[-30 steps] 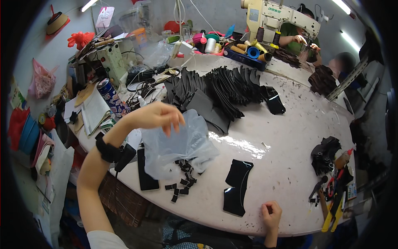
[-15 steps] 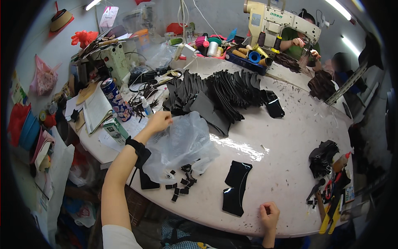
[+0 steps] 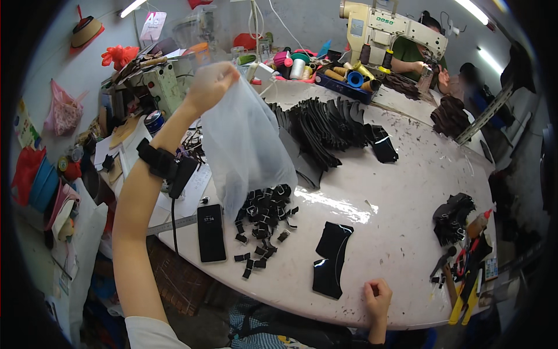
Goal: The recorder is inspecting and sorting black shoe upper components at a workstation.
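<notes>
My left hand (image 3: 214, 87) is raised over the left of the table, its fingers closed on the top of a cloudy plastic bag (image 3: 247, 136). The bag hangs mouth-down, its lower edge over a heap of small black strap pieces with metal buckles (image 3: 264, 212). Several of these pieces lie scattered toward the near table edge. Beside them rests a black phone (image 3: 211, 234). My right hand (image 3: 378, 298) rests on the near edge, fingers curled in with nothing visible in them. To its left lies a glossy black shaped panel (image 3: 332, 260), apart from the hand.
Stacked black panels (image 3: 325, 131) fill the table's far middle. Thread spools (image 3: 354, 78) sit in a tray behind, near a sewing machine (image 3: 395, 29) where another person works. Scissors (image 3: 463, 302), other tools and a black bundle (image 3: 453, 220) lie at the right edge.
My left hand has lifted the plastic bag up and away from me. More buckled strap pieces now lie on the table, and the phone is uncovered. My right hand has barely moved.
</notes>
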A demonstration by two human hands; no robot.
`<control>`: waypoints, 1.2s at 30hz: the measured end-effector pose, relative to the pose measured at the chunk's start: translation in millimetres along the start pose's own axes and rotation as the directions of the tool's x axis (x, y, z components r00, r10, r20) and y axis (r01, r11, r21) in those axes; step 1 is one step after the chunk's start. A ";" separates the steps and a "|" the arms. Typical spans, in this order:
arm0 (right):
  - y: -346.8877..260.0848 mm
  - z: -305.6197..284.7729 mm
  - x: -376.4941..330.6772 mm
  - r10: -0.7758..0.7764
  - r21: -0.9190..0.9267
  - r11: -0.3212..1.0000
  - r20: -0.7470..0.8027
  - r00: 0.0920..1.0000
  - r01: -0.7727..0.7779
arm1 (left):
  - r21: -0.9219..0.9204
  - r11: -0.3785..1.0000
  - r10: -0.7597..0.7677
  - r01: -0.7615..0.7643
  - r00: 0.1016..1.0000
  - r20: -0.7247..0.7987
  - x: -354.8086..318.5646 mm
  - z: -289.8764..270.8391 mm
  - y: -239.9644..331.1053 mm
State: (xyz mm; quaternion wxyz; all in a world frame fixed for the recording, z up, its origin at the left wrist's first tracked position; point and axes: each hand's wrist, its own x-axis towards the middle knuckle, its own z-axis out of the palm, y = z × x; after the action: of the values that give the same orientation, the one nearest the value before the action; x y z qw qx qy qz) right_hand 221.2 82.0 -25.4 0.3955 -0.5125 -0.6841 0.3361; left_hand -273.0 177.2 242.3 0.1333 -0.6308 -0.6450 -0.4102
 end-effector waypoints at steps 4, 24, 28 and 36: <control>-1.1 0.4 -0.2 -0.007 0.000 1.000 -0.004 1.000 0.007 | -0.021 0.989 0.142 -0.145 0.983 -0.115 20.2 -20.6 21.0; -4.2 1.6 0.0 -0.051 0.011 0.999 -0.020 0.999 0.051 | 0.092 0.996 -0.089 -0.023 0.122 0.989 -46.2 -31.3 43.4; -3.3 0.3 0.9 -0.031 0.011 0.999 -0.002 1.000 0.031 | 0.005 0.978 -0.029 0.209 0.113 0.993 -72.8 -6.4 5.4; -1.7 0.3 1.0 -0.058 -0.026 0.998 -0.016 0.998 0.058 | -0.021 1.000 0.020 -0.007 0.708 0.706 -108.5 44.5 28.4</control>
State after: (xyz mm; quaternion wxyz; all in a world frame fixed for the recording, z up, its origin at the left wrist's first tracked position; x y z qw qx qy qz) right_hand 220.1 82.5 -23.8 0.4042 -0.5003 -0.6995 0.3113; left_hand -213.1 128.1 149.8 -0.1256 -0.7455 -0.6389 -0.1425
